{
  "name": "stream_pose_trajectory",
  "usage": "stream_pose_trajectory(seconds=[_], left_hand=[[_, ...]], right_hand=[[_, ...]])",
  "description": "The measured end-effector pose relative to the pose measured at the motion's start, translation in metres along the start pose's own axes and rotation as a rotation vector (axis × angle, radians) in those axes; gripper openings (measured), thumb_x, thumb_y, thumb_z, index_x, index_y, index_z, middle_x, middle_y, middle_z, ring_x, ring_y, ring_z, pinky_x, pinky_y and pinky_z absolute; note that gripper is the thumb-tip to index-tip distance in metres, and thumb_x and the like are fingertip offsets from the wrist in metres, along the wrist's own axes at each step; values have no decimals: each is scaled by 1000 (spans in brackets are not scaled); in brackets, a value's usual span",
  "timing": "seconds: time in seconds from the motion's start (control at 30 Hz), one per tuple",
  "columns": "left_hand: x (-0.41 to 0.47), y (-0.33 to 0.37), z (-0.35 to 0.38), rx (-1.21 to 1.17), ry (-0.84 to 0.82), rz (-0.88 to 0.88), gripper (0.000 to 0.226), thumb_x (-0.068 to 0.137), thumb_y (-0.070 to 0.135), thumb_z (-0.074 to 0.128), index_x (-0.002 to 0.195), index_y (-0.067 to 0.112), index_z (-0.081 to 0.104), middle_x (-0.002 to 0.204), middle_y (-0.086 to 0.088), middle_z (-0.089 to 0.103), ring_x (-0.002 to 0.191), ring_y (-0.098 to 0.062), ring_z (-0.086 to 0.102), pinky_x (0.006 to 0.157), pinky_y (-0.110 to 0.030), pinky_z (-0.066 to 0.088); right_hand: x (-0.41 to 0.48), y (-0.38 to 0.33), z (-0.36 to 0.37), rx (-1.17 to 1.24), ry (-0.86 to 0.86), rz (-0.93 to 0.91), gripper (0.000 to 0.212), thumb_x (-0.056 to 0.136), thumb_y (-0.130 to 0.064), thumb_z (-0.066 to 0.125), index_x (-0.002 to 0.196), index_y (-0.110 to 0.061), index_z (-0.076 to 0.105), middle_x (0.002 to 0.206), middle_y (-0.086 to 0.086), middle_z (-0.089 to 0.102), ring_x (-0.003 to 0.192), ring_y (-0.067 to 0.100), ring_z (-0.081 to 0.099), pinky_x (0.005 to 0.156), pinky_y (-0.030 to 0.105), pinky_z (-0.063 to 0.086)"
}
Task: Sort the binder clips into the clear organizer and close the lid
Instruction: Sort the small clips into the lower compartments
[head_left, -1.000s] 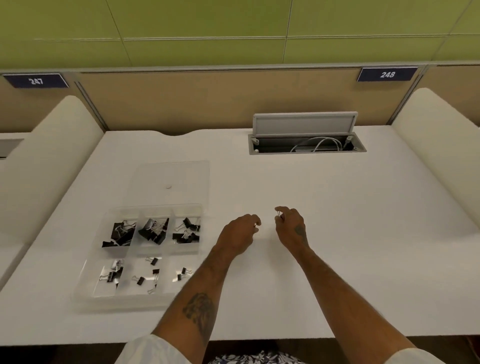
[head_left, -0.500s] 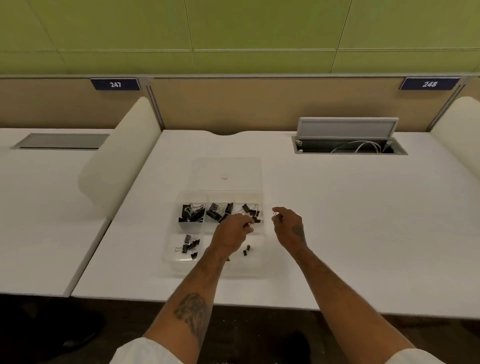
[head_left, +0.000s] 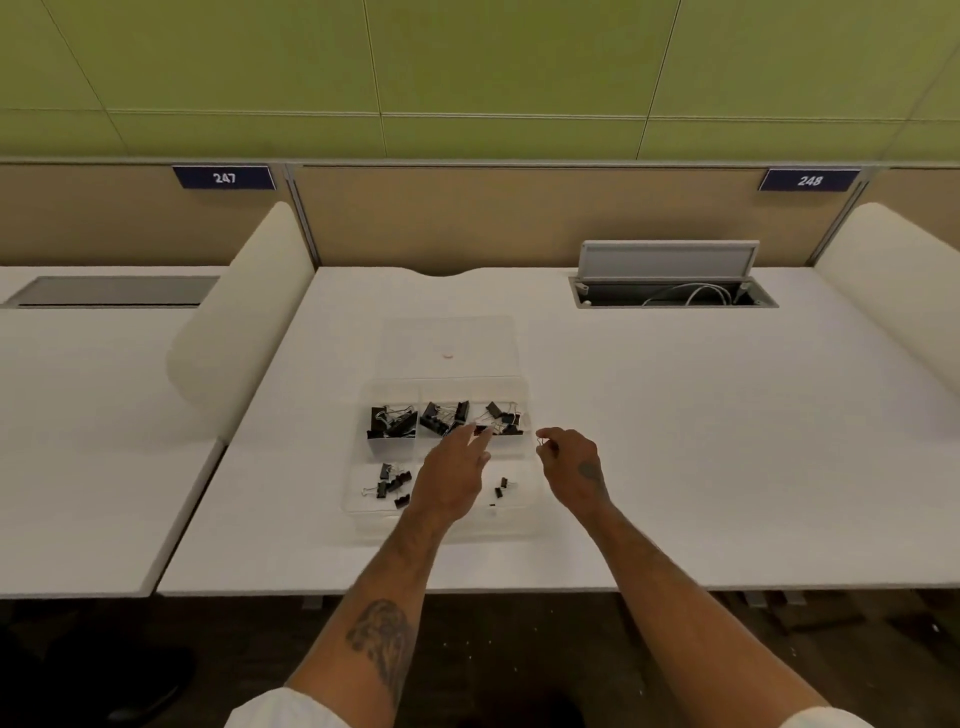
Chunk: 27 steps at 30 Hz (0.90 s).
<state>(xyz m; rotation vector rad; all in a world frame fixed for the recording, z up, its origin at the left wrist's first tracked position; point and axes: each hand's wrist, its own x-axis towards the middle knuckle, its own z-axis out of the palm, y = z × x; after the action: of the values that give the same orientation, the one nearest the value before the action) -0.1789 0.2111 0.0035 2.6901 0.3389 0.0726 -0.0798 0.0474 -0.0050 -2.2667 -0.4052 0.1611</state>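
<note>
Worktop (head_left: 649, 441): white, beige partition behind, green wall above.
Signs: "247" (head_left: 224, 177), "248" (head_left: 809, 180).
Left hand (head_left: 453, 480): fingers apart, over organizer (head_left: 511, 387).
Right hand (head_left: 571, 460): fingers pinching small clip (head_left: 541, 442).

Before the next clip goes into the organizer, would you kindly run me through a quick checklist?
1. Lid open, lying flat behind the organizer: ok.
2. Right hand pinching a small clip: ok.
3. Left hand over the tray, fingers spread; holding a clip: cannot tell.
4. Far-row compartments hold the larger clips: ok.
5. Middle near compartment hidden by the left hand: cannot tell.
6. Loose clips on the desk: none visible, ok.
</note>
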Motion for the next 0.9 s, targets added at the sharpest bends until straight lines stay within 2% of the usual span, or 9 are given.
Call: stream_pose_trajectory(seconds=[0.17,0.3,0.37,0.4,0.47,0.53,0.6,0.73,0.9], left_hand=[[-10,-11,-1,281,-19,-26,61,101,52,16,154,27,1,162,-6,-7,149,-23,-12,118,-51,1],[-13,-17,-2,379,-13,-34,86,76,67,-25,151,30,-11,161,-9,-14,147,-27,-18,115,-54,-7],[-13,-20,-3,381,-4,-48,93,68,67,-38,150,30,-14,161,-9,-15,147,-28,-19,114,-55,-7],[-14,-21,-4,378,1,-55,94,66,67,-40,149,31,-15,161,-9,-15,147,-27,-19,114,-55,-7],[-16,-22,-7,375,-2,-67,95,64,67,-41,149,30,-17,161,-8,-15,147,-27,-19,114,-55,-8],[-18,-23,-9,370,2,-69,97,65,68,-40,150,31,-14,161,-8,-15,147,-27,-19,114,-56,-8],[-20,-24,-11,369,8,-70,97,64,68,-40,150,31,-14,161,-8,-15,147,-27,-18,115,-57,-6],[-22,-29,-12,361,7,-76,96,63,69,-40,149,34,-16,160,-7,-18,147,-26,-19,115,-56,-7],[-23,-38,-11,366,-6,-78,91,69,71,-32,151,34,-14,160,-6,-19,147,-25,-20,114,-55,-10]], right_hand=[[-8,-4,7,-77,-77,-34,28,94,-17,52,118,-19,68,107,6,63,98,20,61,83,25,45],[-15,-12,8,-54,-122,-45,27,94,-18,52,116,-20,67,102,3,67,89,16,64,84,28,50],[-15,-14,10,-30,-141,-48,29,93,-19,53,119,-20,66,98,3,69,84,16,66,85,33,53],[-16,-15,10,-40,-153,-56,32,93,-20,53,123,-20,63,103,4,69,89,17,66,89,36,53],[-16,-14,11,-138,-180,-88,44,96,-27,50,141,-24,48,135,5,55,116,21,58,102,38,45],[-17,-14,10,-261,-197,-120,55,101,-35,43,152,-26,26,159,4,23,135,24,42,107,40,38],[-19,-13,12,-372,-200,-158,61,102,-43,36,155,-26,12,164,7,1,145,26,26,108,44,37],[-22,-9,16,-528,-241,-159,69,100,-56,28,155,-28,-2,161,12,-16,150,32,-2,115,52,24],[-27,-8,18,-602,-258,-148,74,93,-66,12,154,-29,-6,160,12,-20,149,32,-10,117,55,10]])
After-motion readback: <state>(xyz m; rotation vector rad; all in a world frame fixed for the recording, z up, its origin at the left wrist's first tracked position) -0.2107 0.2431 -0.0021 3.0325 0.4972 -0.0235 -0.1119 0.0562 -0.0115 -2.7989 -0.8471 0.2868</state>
